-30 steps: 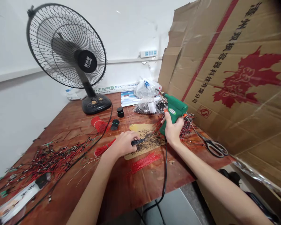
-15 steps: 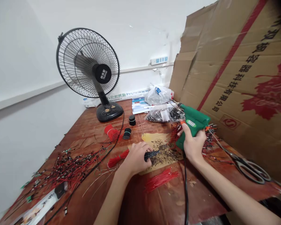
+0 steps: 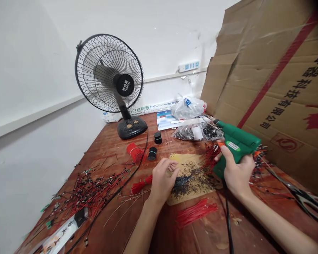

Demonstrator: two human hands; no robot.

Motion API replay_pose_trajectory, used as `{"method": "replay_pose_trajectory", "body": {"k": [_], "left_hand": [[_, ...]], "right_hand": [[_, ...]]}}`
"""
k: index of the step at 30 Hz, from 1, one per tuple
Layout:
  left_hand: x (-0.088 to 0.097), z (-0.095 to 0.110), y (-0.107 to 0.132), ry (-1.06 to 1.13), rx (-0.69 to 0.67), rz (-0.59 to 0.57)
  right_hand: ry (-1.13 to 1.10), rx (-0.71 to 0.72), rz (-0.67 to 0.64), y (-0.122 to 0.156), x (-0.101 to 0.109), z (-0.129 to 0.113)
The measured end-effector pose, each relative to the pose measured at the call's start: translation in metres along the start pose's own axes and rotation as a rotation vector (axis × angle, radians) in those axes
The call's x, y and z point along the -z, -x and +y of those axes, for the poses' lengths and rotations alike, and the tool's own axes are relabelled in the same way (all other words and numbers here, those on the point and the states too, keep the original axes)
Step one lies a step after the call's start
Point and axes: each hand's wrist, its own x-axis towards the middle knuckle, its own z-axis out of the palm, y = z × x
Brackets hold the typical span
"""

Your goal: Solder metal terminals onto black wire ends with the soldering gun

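Note:
My right hand (image 3: 238, 176) is wrapped round the handle of a green hot glue gun (image 3: 240, 141), its nozzle pointing left and its black cord hanging down. The index finger lies by the orange trigger (image 3: 221, 143). My left hand (image 3: 163, 180) is loosely curled, with a small gap between thumb and fingertips and nothing visible in it. Just right of it, a bundle of black wires (image 3: 182, 181) lies on a tan sheet (image 3: 178, 201) covered in dark specks. A tied bundle of red wires (image 3: 139, 186) shows left of that hand.
Loose red wires (image 3: 196, 212) lie in front of the sheet. Tangled wires with black ends (image 3: 90, 192) spread at left. Small black rolls (image 3: 152, 153) and a black fan (image 3: 132, 127) stand behind. Scissors (image 3: 307, 201) and a large cardboard box (image 3: 254, 70) are at right.
My left hand has let go of the black wire bundle and lifted slightly off it. The glue gun stays in my right hand. The whole view has shifted, moving things rightward in it.

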Motion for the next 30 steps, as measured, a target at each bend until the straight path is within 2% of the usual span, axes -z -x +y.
{"method": "replay_pose_trajectory", "body": {"k": [12,25,30], "left_hand": [[-0.0019,0.0030,0.0021,-0.089,-0.080,0.151],[-0.0034,0.0087,0.0026,-0.133,-0.102,0.119],[0.0036,0.0094,-0.0015,-0.139,-0.078,0.186]], "right_hand": [[-0.014,0.036,-0.009,0.0012,-0.0003,-0.0066],[-0.035,0.023,0.003,0.0019,-0.0004,-0.0077],[-0.047,0.011,-0.016,0.0022,0.0000,-0.0061]]}}
